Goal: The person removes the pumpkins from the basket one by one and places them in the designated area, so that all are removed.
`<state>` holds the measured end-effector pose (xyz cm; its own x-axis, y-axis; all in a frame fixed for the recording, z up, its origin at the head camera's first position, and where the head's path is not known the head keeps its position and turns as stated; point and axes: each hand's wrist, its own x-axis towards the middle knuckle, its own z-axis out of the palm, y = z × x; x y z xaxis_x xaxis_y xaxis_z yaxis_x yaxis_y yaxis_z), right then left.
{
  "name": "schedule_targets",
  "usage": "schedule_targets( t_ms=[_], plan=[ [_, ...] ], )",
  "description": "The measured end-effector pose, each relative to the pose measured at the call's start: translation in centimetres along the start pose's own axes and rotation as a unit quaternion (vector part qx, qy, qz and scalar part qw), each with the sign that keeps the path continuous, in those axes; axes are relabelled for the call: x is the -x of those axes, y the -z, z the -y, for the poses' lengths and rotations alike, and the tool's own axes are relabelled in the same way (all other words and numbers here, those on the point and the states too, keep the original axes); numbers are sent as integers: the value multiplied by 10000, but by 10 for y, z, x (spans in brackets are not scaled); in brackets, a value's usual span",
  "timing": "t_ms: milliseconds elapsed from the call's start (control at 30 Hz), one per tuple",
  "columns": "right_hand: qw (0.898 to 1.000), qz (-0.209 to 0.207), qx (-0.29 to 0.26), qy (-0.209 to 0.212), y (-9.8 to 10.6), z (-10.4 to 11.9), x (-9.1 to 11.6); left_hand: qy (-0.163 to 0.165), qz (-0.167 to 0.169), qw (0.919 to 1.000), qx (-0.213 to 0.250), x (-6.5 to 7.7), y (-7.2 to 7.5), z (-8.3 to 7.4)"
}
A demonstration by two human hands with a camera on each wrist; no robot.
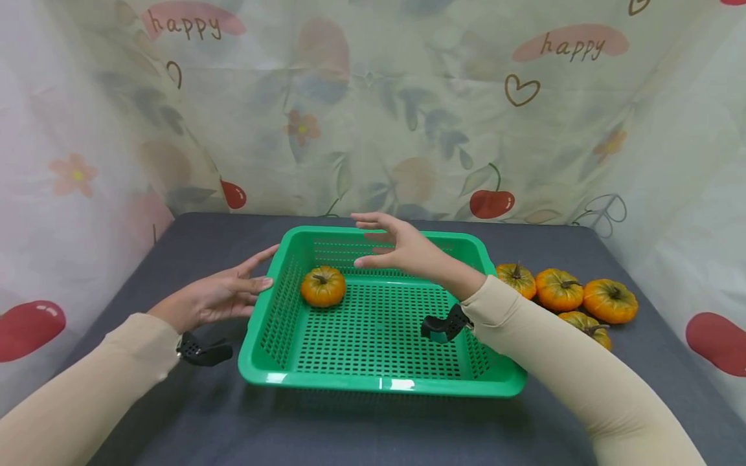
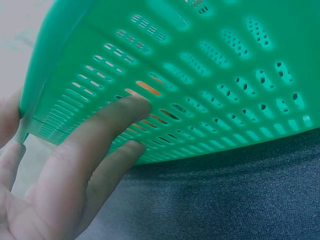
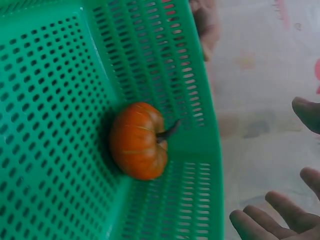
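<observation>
A green plastic basket (image 1: 379, 386) with slotted walls sits on the dark cloth. Inside it, by the left wall, lies a small orange pumpkin (image 1: 323, 287), its stem tilted sideways in the right wrist view. My left hand (image 1: 224, 294) holds the basket's left side: the thumb is at the rim and fingertips touch the slotted outer wall in the left wrist view. Above the basket's far half hovers my right hand (image 1: 402, 246), fingers spread apart from the thumb, holding nothing.
To the right of the basket, several more small pumpkins (image 1: 559, 289) lie in a group on the dark cloth (image 1: 373, 433), partly hidden by the right sleeve. Patterned curtains (image 1: 373, 129) stand behind and at both sides.
</observation>
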<state>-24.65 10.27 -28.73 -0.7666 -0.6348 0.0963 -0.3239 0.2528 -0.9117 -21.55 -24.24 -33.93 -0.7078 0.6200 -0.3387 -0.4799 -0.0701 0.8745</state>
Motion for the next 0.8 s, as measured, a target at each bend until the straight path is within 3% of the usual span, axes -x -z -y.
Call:
schedule_targets(
  t_ms=[533, 800],
  plan=[
    [9906, 662, 83, -1194, -41, -43, -31, 21, -117, 9999, -94, -1, -2, -1],
    [9868, 647, 169, -1475, -56, -55, -40, 32, -158, 9998, -78, -1, -1, 0]
  ],
)
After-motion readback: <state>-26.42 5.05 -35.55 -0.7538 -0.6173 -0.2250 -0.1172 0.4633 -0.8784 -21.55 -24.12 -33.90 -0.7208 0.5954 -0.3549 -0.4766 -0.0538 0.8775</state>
